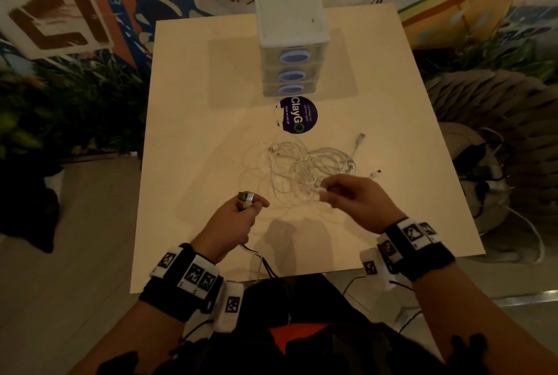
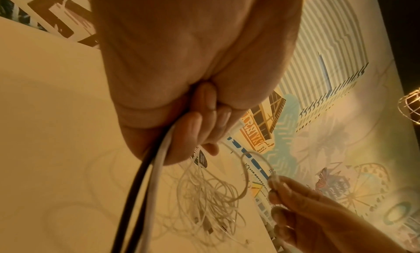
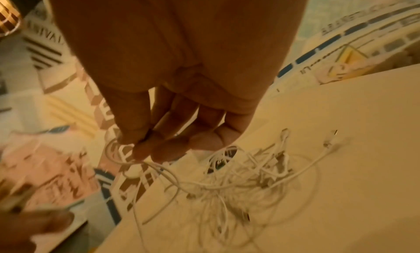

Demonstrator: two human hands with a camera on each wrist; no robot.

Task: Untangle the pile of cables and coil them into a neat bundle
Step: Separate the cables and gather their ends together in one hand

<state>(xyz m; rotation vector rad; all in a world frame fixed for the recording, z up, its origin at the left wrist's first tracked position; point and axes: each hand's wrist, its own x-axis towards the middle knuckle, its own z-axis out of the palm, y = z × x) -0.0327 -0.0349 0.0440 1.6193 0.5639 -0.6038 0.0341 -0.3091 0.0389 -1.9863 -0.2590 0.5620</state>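
Note:
A tangled pile of thin white cables (image 1: 302, 169) lies in the middle of the beige table (image 1: 196, 102). My right hand (image 1: 324, 192) hovers over the pile's near edge and pinches one white strand between thumb and fingertips (image 3: 141, 145), lifting a loop of it above the pile (image 3: 250, 181). My left hand (image 1: 253, 205), to the left of the pile, is curled round a small white and metal device (image 1: 245, 199). A black and a white lead (image 2: 145, 185) trail from that fist toward my body. Two loose plugs (image 1: 360, 136) (image 1: 376, 173) stick out at the pile's right.
A white three-drawer unit (image 1: 290, 42) stands at the table's far middle, with a round dark sticker (image 1: 297, 115) just in front of it. Off the right edge, dark gear and cords (image 1: 483, 169) lie on the floor. Plants (image 1: 75, 108) line the left side.

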